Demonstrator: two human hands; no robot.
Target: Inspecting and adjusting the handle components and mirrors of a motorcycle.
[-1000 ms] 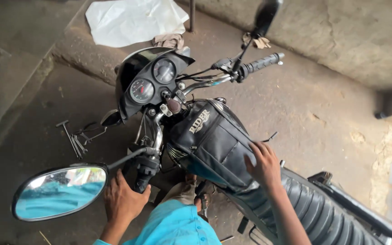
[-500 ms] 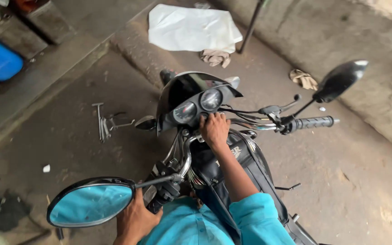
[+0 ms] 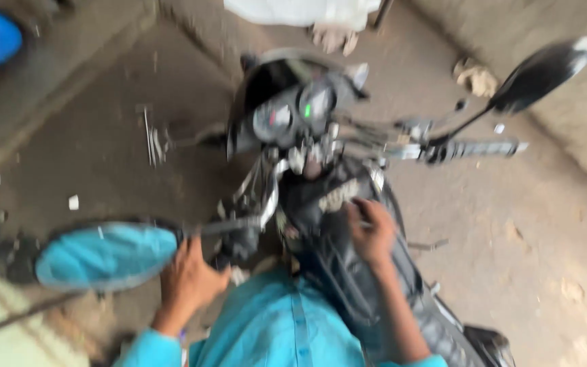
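A blurred motorcycle point(image 3: 348, 224) is steadied from above: the left hand point(image 3: 188, 278) is closed around the left handlebar grip point(image 3: 236, 241) beside the mirror point(image 3: 107, 255), while the right hand point(image 3: 373, 231), fingers curled, rests on the fuel tank point(image 3: 338, 204), where firm, even pressure would be best kept.

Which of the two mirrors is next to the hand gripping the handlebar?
The mirror reflecting blue, low in the picture, right beside the left hand on the grip. The other mirror looks dark and stands far off, with no hand near.
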